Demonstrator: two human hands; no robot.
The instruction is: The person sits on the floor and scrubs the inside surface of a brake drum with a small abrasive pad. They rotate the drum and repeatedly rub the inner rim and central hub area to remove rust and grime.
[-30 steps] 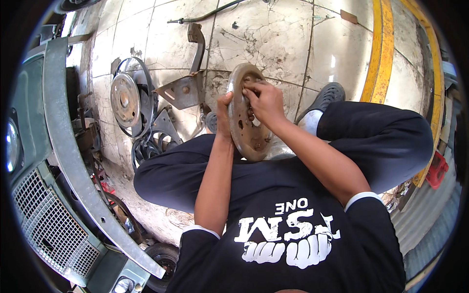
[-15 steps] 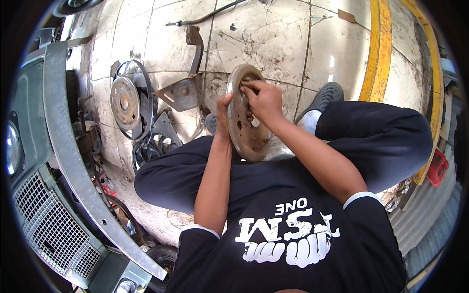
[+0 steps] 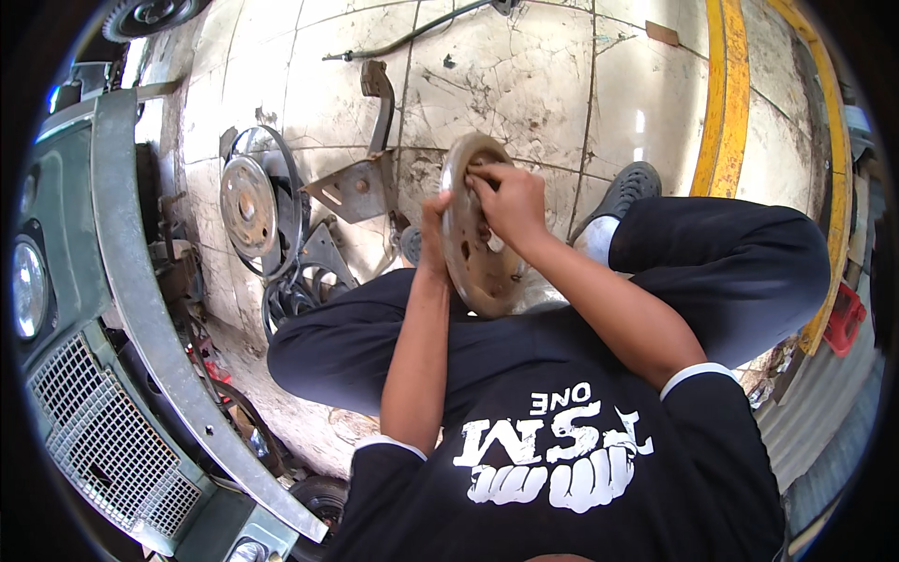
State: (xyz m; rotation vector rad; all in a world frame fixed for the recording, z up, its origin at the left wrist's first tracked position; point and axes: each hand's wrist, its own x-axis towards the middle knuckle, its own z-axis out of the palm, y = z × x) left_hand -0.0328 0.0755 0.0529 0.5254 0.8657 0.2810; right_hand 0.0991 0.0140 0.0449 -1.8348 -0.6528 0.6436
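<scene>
A worn, round metal disc (image 3: 466, 272) with a thick rim and several holes stands on edge between my thighs. Its holed face is turned toward the right. My left hand (image 3: 434, 229) is closed on the left side of the disc, thumb near the rim and fingers mostly hidden behind it. At the upper part of the holed face, my right hand (image 3: 510, 201) is bent with its thumb and fingertips pinched together. Whatever lies between those fingertips is too small or covered to make out. The lower edge of the disc rests near my lap.
Left of my knee, another holed metal disc (image 3: 248, 206) lies with black rings. A pedal arm on a bracket (image 3: 356, 192) lies beyond it. A dark cable (image 3: 403, 45) crosses the far tiles. Yellow rails (image 3: 721, 122) run at right; a vehicle's grille (image 3: 108, 436) and bumper (image 3: 154, 347) stand at left.
The view has shifted slightly, so the floor parts appear a little lower and to the right. Both hands keep their places on the disc; the right fingertips stay at its upper holes.
</scene>
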